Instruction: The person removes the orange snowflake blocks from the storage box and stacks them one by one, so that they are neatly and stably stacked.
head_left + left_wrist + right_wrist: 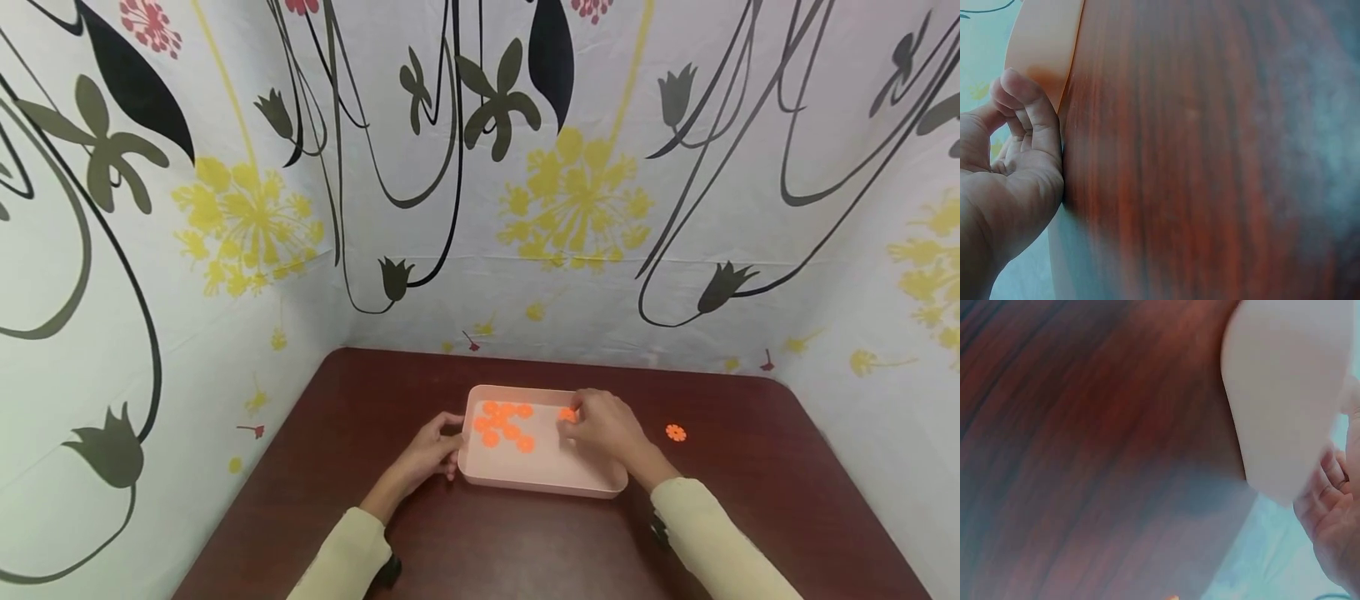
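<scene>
A shallow peach tray (540,486) lies on the table, with several flat orange flower-shaped discs (491,438) on the left part of its floor. My left hand (429,448) grips the tray's left end, thumb near the rim and fingers outside. In the left wrist view, bent fingers (1035,119) meet the tray wall (1044,37). Over the tray's right side, my right hand (607,423) pinches another orange disc (567,414) between thumb and finger. The right wrist view shows the tray's outer wall (1285,400) hiding those fingertips.
One loose orange disc (676,432) lies on the dark brown wooden table (480,542), right of the tray. White cloth with a flower print (555,308) hangs behind the table and along both sides.
</scene>
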`<state>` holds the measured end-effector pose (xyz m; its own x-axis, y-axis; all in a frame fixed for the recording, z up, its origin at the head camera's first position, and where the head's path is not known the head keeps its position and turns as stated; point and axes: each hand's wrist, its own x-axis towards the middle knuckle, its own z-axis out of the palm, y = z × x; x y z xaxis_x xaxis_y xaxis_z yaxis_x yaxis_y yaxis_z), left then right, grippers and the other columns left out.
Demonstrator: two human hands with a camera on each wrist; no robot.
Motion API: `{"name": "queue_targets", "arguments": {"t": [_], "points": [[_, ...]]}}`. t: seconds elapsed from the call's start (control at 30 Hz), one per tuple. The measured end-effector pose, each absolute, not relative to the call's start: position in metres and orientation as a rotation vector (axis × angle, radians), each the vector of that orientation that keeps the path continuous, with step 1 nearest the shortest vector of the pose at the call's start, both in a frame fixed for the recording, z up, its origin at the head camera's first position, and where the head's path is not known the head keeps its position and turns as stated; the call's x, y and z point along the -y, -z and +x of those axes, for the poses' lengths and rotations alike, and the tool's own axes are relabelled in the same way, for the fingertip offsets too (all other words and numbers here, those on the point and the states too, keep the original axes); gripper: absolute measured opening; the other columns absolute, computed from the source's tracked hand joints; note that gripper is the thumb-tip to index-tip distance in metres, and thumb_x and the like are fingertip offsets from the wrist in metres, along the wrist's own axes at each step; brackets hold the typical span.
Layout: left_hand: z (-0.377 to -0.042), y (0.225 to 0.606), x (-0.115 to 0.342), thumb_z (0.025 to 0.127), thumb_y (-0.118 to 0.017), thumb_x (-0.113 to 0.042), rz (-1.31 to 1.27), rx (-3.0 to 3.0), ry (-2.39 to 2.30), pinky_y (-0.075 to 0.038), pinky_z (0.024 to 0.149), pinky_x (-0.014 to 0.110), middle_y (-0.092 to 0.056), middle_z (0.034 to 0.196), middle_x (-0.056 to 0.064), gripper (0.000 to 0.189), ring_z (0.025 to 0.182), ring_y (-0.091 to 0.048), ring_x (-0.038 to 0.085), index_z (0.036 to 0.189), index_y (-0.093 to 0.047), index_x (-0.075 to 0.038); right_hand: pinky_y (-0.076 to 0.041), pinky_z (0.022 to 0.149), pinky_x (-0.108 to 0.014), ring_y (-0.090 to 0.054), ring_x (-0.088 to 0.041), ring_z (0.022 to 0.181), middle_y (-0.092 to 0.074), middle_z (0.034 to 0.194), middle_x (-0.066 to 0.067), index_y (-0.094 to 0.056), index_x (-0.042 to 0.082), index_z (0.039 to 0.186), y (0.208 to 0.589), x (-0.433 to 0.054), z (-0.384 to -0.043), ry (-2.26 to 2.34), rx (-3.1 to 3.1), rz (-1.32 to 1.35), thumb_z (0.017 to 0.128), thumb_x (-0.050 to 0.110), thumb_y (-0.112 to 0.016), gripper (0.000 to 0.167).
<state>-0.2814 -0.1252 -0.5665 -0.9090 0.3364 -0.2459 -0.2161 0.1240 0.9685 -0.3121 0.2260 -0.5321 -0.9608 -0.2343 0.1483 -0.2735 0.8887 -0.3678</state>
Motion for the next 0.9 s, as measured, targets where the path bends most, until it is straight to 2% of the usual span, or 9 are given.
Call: {"name": "queue_targets", "arguments": {"t": [0.1, 0.4, 0.6, 0.9], "points": [[-0.282, 0.569, 0.125, 0.107, -0.06, -0.018, 0.112, -2.006, -1.833, -0.056, 0.054, 0.026, -0.058, 0.067, 0.0, 0.048, 0.054, -0.053, 0.012, 0.151, -0.044, -0.007, -0.048, 0.059, -0.03, -0.058, -0.012, 0.07, -0.068, 0.086, 0.001, -0.075, 0.01, 0.105, 0.523, -0.241, -0.307, -0.641, 2.947, 0.383, 0.083, 0.037, -0.086, 0.037], [-0.28, 0.567, 0.124, 0.107, -0.061, -0.017, 0.108, -2.008, -1.85, -0.055, 0.052, 0.026, -0.056, 0.065, 0.0, 0.049, 0.053, -0.053, 0.011, 0.151, -0.044, -0.005, -0.043, 0.056, -0.029, -0.054, -0.013, 0.068, -0.064, 0.082, 0.0, -0.071, 0.011, 0.1, 0.507, -0.298, -0.293, -0.607, 2.886, 0.336, 0.079, 0.032, -0.087, 0.034], [-0.279, 0.567, 0.125, 0.107, -0.06, -0.016, 0.116, -2.0, -1.855, -0.055, 0.053, 0.026, -0.056, 0.065, 0.0, 0.048, 0.053, -0.052, 0.01, 0.151, -0.044, -0.005, -0.041, 0.058, -0.029, -0.053, -0.014, 0.07, -0.062, 0.083, -0.002, -0.07, 0.008, 0.1, 0.518, -0.346, -0.284, -0.577, 2.877, 0.223, 0.076, 0.024, -0.084, 0.032], [-0.28, 0.568, 0.125, 0.108, -0.06, -0.02, 0.124, -2.028, -1.841, -0.055, 0.053, 0.025, -0.057, 0.066, 0.0, 0.047, 0.054, -0.052, 0.012, 0.15, -0.044, -0.007, -0.042, 0.058, -0.028, -0.054, -0.016, 0.072, -0.064, 0.085, -0.005, -0.069, 0.001, 0.104, 0.539, -0.391, -0.272, -0.601, 2.883, 0.179, 0.081, 0.022, -0.084, 0.034]]}}
